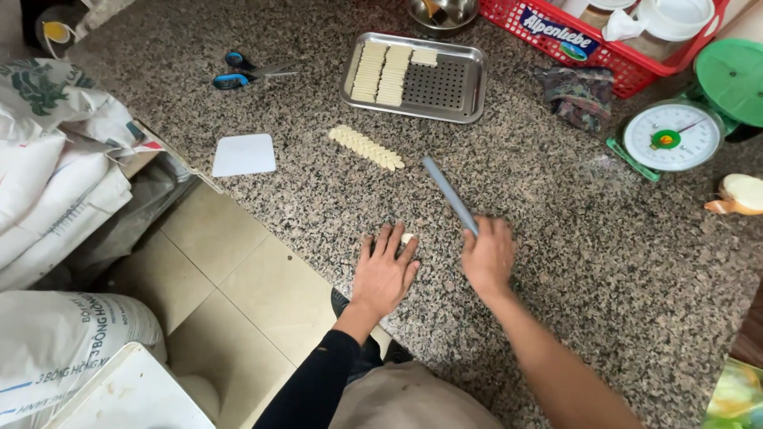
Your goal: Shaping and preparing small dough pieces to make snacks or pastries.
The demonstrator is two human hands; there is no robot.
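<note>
Here, 2 hands work on a speckled stone counter (556, 238). The left hand (385, 272) lies flat w/ fingers spread, pressing on 1 small pale dough piece (408, 237) that peeks out at the fingertips. The right hand (488, 256) is closed around 1 long grey blade (449, 194), which points up & away, just beside the dough piece.

Farther back lies 1 slanted row of cut dough pieces (366, 147), too many to count. Behind it sits 1 metal tray (445, 83) w/ 3 stacks of pieces inside. Also: 1 white scraper card (244, 154), 1 pair of blue scissors (238, 73), 1 green kitchen scale (672, 136), 1 red basket (604, 56).
</note>
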